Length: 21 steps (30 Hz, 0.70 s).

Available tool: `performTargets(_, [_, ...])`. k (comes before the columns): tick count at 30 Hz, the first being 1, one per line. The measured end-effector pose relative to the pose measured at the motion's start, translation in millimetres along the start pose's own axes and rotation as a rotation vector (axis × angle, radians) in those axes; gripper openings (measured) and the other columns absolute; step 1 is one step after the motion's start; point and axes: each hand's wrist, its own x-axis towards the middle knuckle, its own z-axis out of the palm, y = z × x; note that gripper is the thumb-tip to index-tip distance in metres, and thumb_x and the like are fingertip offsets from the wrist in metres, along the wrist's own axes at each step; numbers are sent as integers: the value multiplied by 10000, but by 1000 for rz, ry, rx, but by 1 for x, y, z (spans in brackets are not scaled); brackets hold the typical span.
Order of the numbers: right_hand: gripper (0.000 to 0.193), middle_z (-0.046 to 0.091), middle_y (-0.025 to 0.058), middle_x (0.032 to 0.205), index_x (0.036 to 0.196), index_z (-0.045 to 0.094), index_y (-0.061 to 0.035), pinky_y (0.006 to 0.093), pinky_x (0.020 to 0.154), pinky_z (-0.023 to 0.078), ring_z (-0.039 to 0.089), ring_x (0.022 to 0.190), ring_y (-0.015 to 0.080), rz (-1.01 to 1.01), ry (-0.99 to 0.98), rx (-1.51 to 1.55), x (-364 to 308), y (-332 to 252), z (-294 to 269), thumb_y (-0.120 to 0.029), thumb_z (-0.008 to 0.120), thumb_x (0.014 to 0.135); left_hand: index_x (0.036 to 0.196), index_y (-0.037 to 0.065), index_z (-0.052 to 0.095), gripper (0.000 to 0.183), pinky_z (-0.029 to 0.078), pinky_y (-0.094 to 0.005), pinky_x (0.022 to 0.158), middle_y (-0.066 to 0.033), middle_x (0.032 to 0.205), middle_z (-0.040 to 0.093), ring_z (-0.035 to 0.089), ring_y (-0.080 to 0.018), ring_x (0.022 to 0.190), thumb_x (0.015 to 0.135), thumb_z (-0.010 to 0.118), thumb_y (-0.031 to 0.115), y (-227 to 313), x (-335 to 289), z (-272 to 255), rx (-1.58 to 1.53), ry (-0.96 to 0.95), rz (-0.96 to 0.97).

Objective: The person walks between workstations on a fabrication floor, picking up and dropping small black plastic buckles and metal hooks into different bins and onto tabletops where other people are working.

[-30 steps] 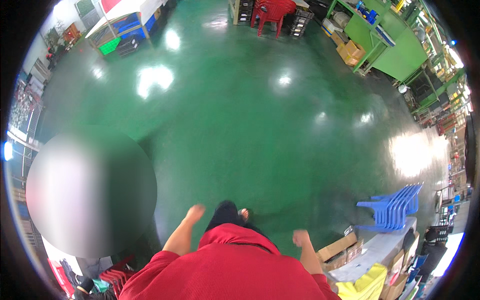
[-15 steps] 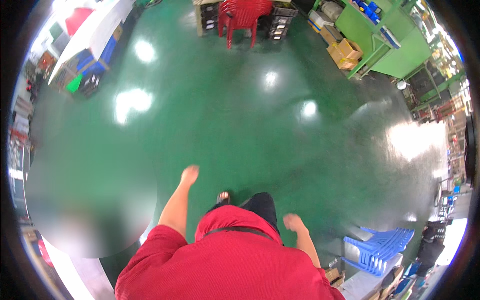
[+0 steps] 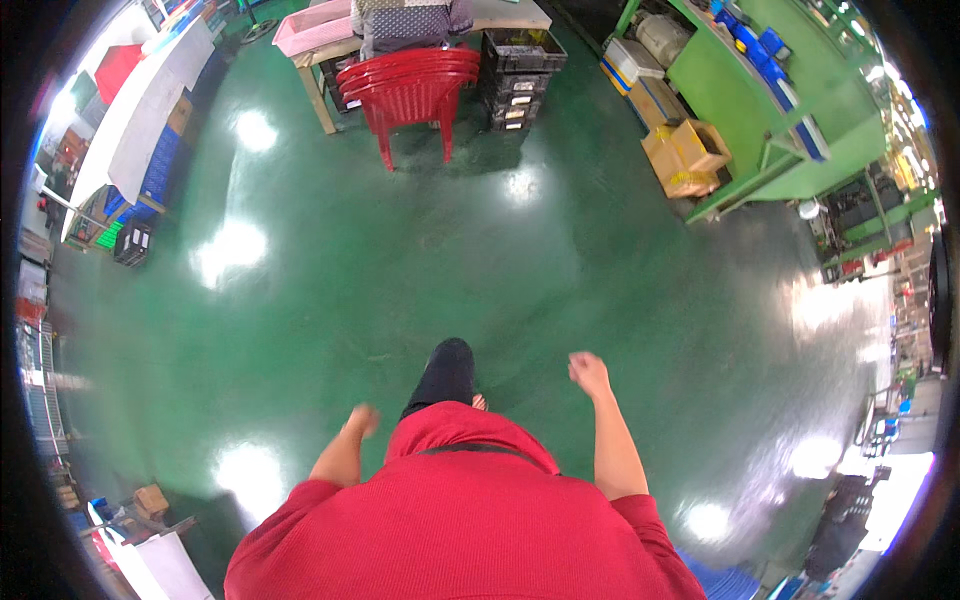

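My left hand (image 3: 365,418) hangs low at my left side, away from any object. Motion smears its fingers, so their shape is unclear. Out in front of my right side, my right hand (image 3: 588,372) is loosely curled closed above the green floor (image 3: 400,270), with nothing seen in it. Both forearms are bare below red sleeves. One bent knee (image 3: 445,370) in dark trousers shows ahead of my body, and some toes (image 3: 480,402) peek out beside it.
Stacked red plastic chairs (image 3: 410,95) stand ahead at a table with a pink tray (image 3: 315,27). Black crates (image 3: 517,85) are piled beside them. Cardboard boxes (image 3: 685,155) sit by a green workbench (image 3: 830,150) at right. A long white-topped table (image 3: 135,125) is at far left.
The red chairs, crates and workbench appear nearer. My right hand has swung forward and my left hand back. The other knee is now forward, and the blue chairs have slid toward the lower edge.
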Motion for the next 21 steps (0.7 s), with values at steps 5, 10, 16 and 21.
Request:
performTargets(5, [168, 643, 66, 786, 991, 603, -26, 280, 656, 481, 601, 679, 135, -478, -13, 267, 257, -200, -123, -96, 543, 850, 918, 44, 643, 256, 488, -438, 747, -181, 963, 629, 611, -335, 882, 831, 443, 177, 50, 86, -68, 13, -345, -167])
performTargets(10, [170, 652, 63, 776, 965, 614, -27, 265, 653, 484, 611, 669, 134, -207, -52, 187, 473, -189, -159, -43, 519, 825, 1007, 48, 619, 278, 479, -433, 770, -177, 990, 618, 599, -343, 897, 856, 422, 172, 217, 292, -310, -88, 150, 17])
performTargets(16, [152, 634, 48, 753, 947, 616, -9, 241, 572, 472, 588, 621, 106, 46, -316, 102, 646, -185, -170, -46, 524, 831, 1083, 41, 580, 228, 468, -292, 784, -115, 983, 645, 617, -178, 931, 888, 515, 140, 487, 372, -699, -883, 533, 435])
performTargets(21, [148, 637, 95, 764, 891, 637, -122, 362, 672, 493, 628, 731, 237, -273, -339, -187, 875, -173, -147, -164, 510, 827, 1129, 49, 553, 263, 471, -291, 788, -84, 982, 646, 613, -153, 899, 890, 518, 151, 569, 546, -752, -907, 445, 525])
